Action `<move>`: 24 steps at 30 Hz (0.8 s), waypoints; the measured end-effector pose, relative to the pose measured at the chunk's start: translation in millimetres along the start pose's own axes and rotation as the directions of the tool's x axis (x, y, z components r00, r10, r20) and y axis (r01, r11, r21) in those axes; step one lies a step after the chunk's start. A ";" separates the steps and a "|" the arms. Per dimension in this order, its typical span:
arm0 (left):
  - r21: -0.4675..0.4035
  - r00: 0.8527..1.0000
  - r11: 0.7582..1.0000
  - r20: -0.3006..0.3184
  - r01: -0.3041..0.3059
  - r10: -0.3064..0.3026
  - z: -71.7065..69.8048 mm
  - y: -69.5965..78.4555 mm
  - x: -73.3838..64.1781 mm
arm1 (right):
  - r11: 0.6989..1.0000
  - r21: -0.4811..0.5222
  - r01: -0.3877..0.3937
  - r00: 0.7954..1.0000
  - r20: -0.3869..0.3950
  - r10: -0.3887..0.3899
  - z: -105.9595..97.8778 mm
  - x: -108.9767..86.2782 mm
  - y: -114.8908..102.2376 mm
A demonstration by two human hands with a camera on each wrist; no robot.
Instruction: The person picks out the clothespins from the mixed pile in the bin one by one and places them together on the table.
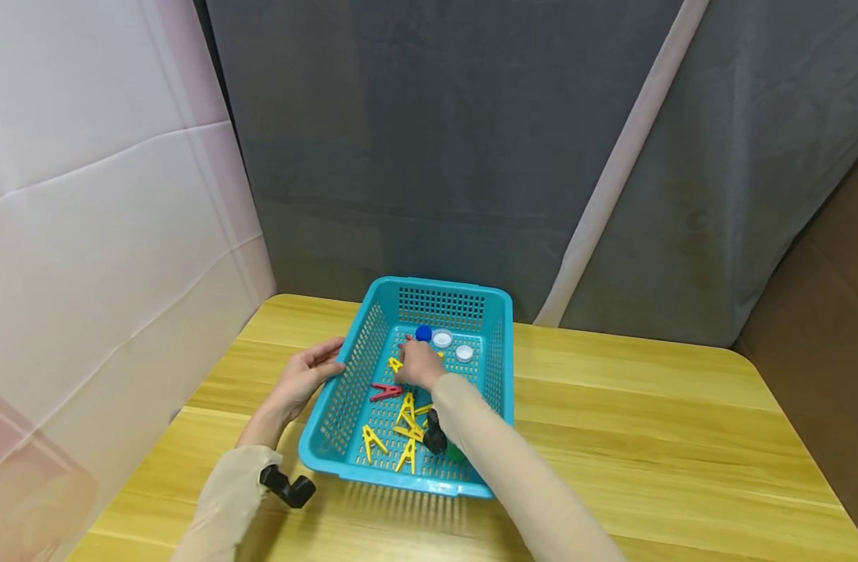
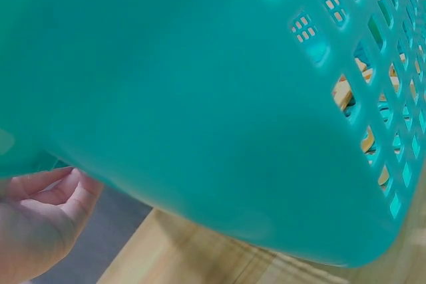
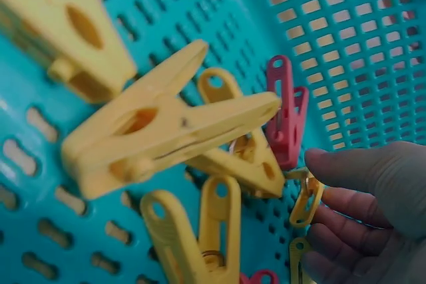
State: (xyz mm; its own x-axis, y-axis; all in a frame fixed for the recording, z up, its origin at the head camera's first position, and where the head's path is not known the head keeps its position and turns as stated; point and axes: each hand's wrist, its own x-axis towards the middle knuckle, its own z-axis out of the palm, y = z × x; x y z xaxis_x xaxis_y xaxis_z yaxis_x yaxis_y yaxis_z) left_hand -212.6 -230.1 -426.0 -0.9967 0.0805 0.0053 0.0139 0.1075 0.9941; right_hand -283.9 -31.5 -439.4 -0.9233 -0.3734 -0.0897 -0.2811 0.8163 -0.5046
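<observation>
My left hand holds the left rim of a turquoise plastic basket; in the left wrist view its fingertips go out of sight behind the rim. Inside the basket is my right hand, thumb and fingers at a small yellow clothespin, which they appear to pinch. Close by lies a red clothespin, also a red clothespin in the right wrist view. Several yellow clothespins are scattered on the basket floor, nearer the front.
A blue bottle cap and white caps lie toward the basket's far end. Something green is partly hidden under the right forearm. The basket stands on a wooden table, with a grey curtain behind.
</observation>
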 end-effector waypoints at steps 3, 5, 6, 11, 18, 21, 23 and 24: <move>-0.001 1.000 1.000 -0.009 0.008 -0.008 0.4 -0.3 0.6 | 0.998 -0.070 0.001 1.000 -0.004 -0.002 3.2 1.2 0.8; 0.005 1.000 1.000 -0.007 0.010 -0.010 0.3 -0.4 1.2 | 0.994 -0.109 0.000 1.000 -0.004 0.000 4.3 2.0 0.8; 0.004 1.000 1.000 -0.008 0.012 -0.012 0.4 -0.2 1.3 | 0.992 -0.125 0.001 1.000 -0.004 -0.002 4.5 2.1 0.7; 0.014 1.000 1.000 -0.013 0.021 -0.020 0.2 0.3 0.9 | 0.983 -0.185 0.017 1.000 -0.005 -0.019 4.1 2.0 -0.4; 0.015 1.000 1.000 -0.011 0.017 -0.017 1.0 0.5 -0.1 | 0.988 -0.152 0.026 1.000 0.002 -0.027 -0.2 2.9 0.6; 0.015 1.000 1.000 -0.010 0.014 -0.013 1.4 1.0 -0.7 | 0.992 -0.109 0.062 0.998 -0.010 -0.064 -8.3 0.1 -0.7; 0.013 1.000 1.000 -0.008 0.011 -0.011 1.3 1.3 -1.2 | 0.993 -0.081 0.087 0.996 -0.014 -0.088 -15.3 -2.0 -1.9; 0.012 1.000 1.000 -0.011 0.011 -0.010 1.2 1.6 -1.5 | 0.992 -0.077 0.097 0.995 -0.018 -0.098 -19.0 -3.0 -2.4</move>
State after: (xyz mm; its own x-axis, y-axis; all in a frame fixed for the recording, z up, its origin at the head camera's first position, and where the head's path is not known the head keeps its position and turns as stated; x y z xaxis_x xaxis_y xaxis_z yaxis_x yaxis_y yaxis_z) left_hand -210.9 -228.9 -424.5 -0.9977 0.0681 -0.0039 0.0043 0.1202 0.9927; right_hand -285.4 -24.0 -421.6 -0.8957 -0.4439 -0.0246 -0.3881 0.8078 -0.4436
